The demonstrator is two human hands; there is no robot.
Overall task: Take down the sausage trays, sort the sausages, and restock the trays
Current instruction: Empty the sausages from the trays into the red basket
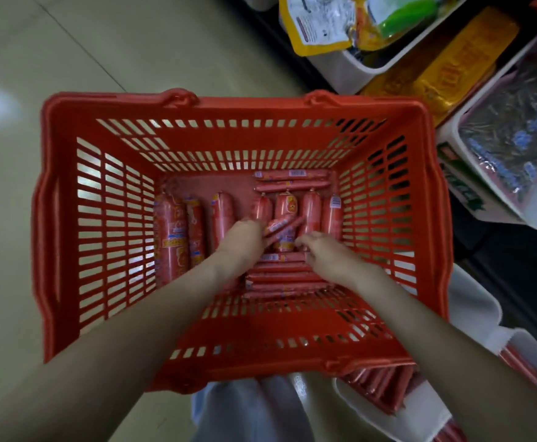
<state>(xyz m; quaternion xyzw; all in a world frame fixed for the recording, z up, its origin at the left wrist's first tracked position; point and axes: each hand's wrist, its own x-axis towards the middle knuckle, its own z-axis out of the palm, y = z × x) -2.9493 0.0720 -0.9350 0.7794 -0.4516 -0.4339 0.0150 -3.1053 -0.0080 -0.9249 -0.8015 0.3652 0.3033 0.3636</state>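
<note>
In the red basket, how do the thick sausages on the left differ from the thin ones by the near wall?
The thick sausages are fatter and point away from the person; the thin sausages are slim and lie crosswise, side by side. Both have red wrappers and lie in the basket.

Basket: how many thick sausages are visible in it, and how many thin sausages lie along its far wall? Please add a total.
Thick sausages: 7
Thin sausages along the far wall: 2
Total: 9
The near thin stack is partly hidden, so it is not counted.
</note>
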